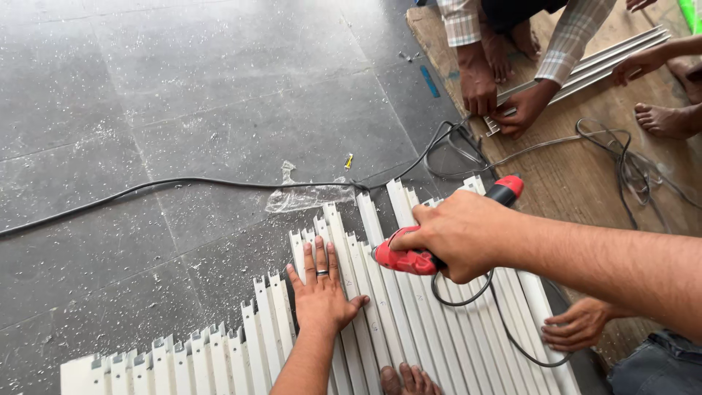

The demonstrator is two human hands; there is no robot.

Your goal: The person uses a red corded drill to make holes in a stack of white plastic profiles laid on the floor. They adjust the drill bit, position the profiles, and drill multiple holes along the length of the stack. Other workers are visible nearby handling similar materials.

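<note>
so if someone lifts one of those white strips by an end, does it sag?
Probably some. The strips are long, thin and narrow, so likely light and springy. Their folded channel shape should resist bending. The left hand pressing them flat hints they slide or chatter under the drill.

I am seeing one red drill at centre, one plastic scrap at eleven o'clock, one blue marker at one o'clock, and too many white strips at six o'clock for counting exactly.
</note>
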